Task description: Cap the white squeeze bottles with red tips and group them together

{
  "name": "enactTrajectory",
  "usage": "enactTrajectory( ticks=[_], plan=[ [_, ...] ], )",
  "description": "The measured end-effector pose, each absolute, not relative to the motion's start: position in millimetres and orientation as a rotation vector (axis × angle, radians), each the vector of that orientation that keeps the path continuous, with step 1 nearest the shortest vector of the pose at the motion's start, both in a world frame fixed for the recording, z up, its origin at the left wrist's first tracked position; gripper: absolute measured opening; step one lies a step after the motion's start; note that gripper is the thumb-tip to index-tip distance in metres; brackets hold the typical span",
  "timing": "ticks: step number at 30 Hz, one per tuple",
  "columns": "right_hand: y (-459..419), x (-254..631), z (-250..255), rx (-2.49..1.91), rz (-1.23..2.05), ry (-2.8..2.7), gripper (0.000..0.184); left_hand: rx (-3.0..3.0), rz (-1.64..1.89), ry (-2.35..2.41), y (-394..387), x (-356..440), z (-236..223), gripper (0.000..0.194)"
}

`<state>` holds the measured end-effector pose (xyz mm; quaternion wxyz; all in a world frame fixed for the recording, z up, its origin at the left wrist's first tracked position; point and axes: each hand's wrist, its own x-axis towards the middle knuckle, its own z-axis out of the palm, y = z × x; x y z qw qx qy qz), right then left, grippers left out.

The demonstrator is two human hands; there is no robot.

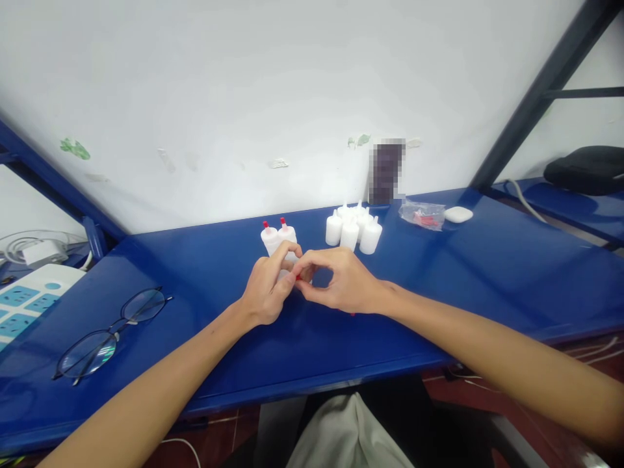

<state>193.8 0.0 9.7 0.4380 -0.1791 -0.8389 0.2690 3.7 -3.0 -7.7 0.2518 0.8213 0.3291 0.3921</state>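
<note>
your right hand (348, 279) pinches a red piece (299, 277) beside your left hand (266, 292), whose hold you cannot tell; red-tipped white bottles (270, 242) stand upright just beyond the left hand.

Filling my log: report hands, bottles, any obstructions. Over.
Right hand pinching red piece; left hand alongside, grip partly hidden. Two red-tipped bottles beyond left hand; plain white bottles farther right. Eyeglasses left, apart from hands.

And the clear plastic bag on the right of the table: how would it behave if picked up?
Probably floppy: the clear plastic bag lies creased and uneven. Likely light, since only a small cluster of red pieces shows inside. Pushed, it might slide easily, as the blue tabletop looks glossy.
</note>
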Motion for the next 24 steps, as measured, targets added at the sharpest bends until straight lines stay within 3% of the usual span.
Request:
enactTrajectory(
  ticks=[8, 21, 24],
  plan=[
    [0.3, 193.8, 6.9, -0.429, 0.593, -2.150, 0.012, 2.287, 1.063, 0.817, -6.8, 7.6, -1.0, 0.022],
    [3.8, 194.5, 12.5, -0.507, 0.726, -2.057, 0.009, 2.173, 1.182, 0.929, -2.8, 6.0, -9.7, 0.037],
    [10.4, 199.1, 15.3, -0.590, 0.709, -1.972, 0.012, 2.038, 1.328, 1.111, 0.8, 3.7, -8.9, 0.030]
  ],
)
